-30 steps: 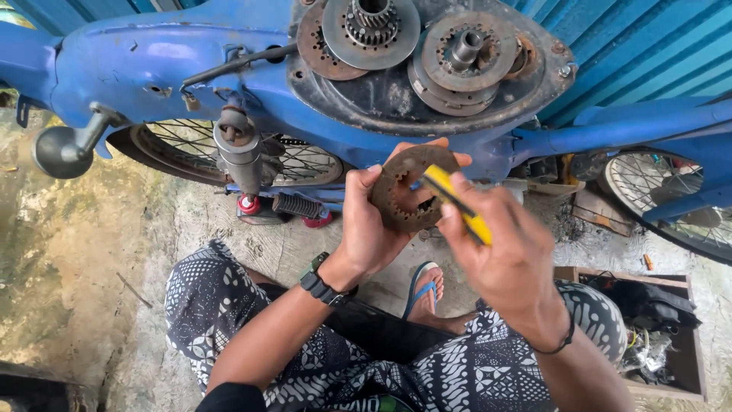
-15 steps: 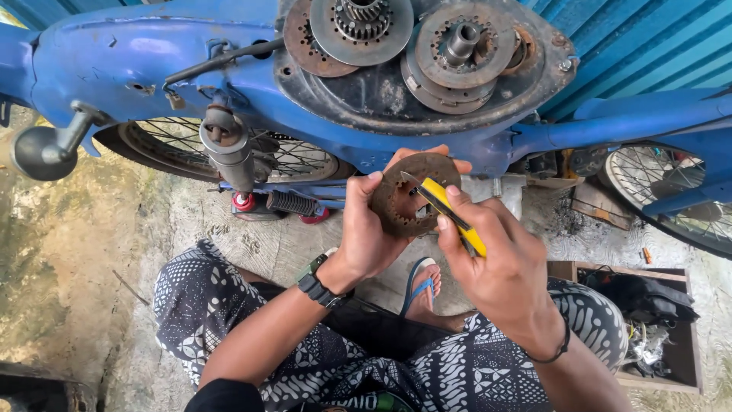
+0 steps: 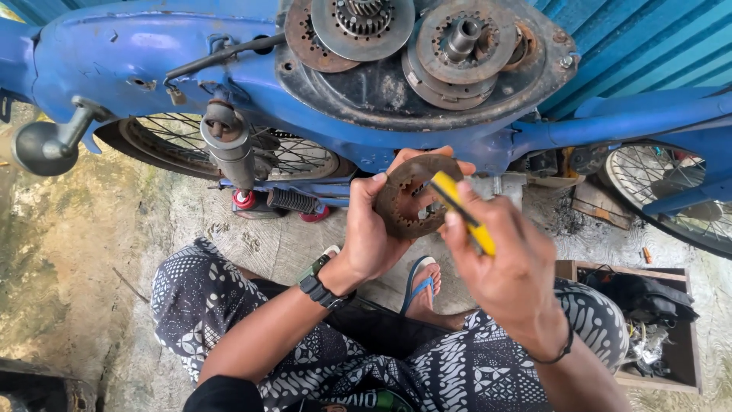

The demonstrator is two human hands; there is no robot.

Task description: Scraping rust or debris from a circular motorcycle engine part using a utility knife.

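My left hand [image 3: 374,233] grips a rusty round clutch plate [image 3: 404,200] with a toothed inner edge, holding it upright in front of me. My right hand [image 3: 507,267] holds a yellow-handled tool [image 3: 467,217], its tip resting against the plate's inner rim. Both hands are raised above my lap, just below the open engine casing [image 3: 427,91] of a blue motorcycle [image 3: 137,53]. A black watch sits on my left wrist.
The engine casing shows exposed rusty discs and gears [image 3: 362,23]. A spoked wheel [image 3: 290,156] lies behind the frame, another wheel [image 3: 671,191] at right. A wooden box [image 3: 648,320] of parts stands at right. I sit cross-legged on concrete, wearing a blue sandal [image 3: 419,282].
The view has shifted slightly; my hands and the plate stay together, the tool tip moving a little along the plate's inner edge.
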